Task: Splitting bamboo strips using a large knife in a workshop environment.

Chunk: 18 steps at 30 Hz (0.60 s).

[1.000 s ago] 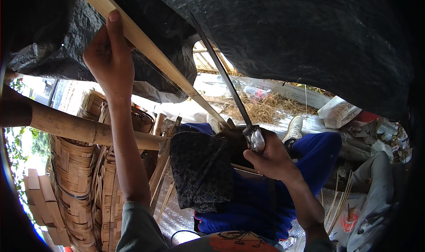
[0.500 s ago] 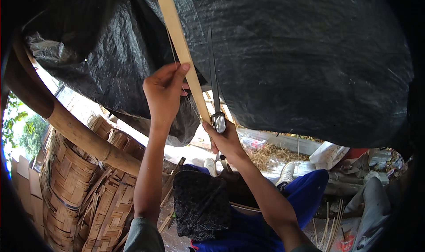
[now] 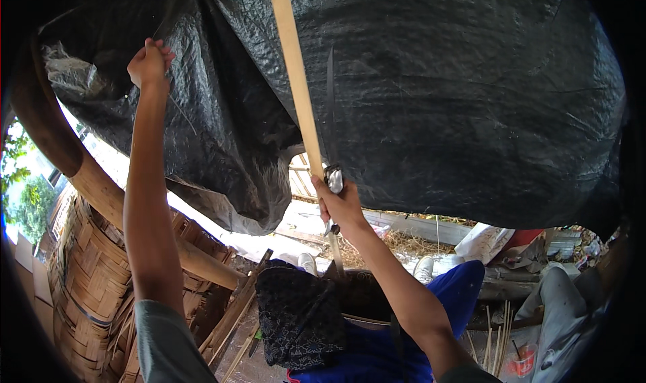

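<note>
My right hand (image 3: pixel 343 204) is closed around the lower end of a long pale bamboo strip (image 3: pixel 296 73) and the handle of a long, narrow knife. The dark knife blade (image 3: pixel 330 107) points upward, just right of the strip, with a shiny metal piece (image 3: pixel 334 178) at its base. Up at the far left, my left hand (image 3: pixel 151 63) is raised with its fingers pinched together. A thin fibre (image 3: pixel 182 115) shows above and below these fingers. The left hand is well apart from the strip, whose top runs out of view.
A black plastic sheet (image 3: pixel 444 114) hangs across the front. At left are a thick bamboo pole (image 3: pixel 101 188) and woven bamboo rolls (image 3: pixel 84 268). A dark patterned cloth (image 3: pixel 299 316) lies over blue-clad legs (image 3: pixel 451 289). Thin sticks (image 3: pixel 498 336) and a red container (image 3: pixel 521 361) are at right.
My left hand has left the bamboo strip and swung up and left with a thin fibre. My right hand keeps hold of the strip and knife; the strip stands more upright.
</note>
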Each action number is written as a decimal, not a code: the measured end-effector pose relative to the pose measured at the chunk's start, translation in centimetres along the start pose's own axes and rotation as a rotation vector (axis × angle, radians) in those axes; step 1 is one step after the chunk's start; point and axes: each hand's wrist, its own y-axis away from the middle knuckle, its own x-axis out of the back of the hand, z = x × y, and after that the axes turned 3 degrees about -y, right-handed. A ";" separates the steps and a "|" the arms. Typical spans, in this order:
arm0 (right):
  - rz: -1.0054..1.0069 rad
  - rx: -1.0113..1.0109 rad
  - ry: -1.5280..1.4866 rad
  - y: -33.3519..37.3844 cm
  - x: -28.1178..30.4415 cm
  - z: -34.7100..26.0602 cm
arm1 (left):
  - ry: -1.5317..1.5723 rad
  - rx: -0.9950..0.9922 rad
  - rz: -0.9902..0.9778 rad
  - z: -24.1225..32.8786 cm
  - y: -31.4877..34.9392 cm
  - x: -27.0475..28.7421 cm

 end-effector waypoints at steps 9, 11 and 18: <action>0.060 0.043 0.006 0.7 3.1 -0.6 | 0.001 -0.009 -0.787 4.3 16.1 -5.0; 0.046 0.013 0.011 1.1 2.8 0.7 | -0.038 -0.084 -0.806 6.8 17.4 -6.4; 0.049 0.081 -0.011 1.6 2.0 1.9 | -0.026 -0.144 -0.855 10.9 13.7 -9.2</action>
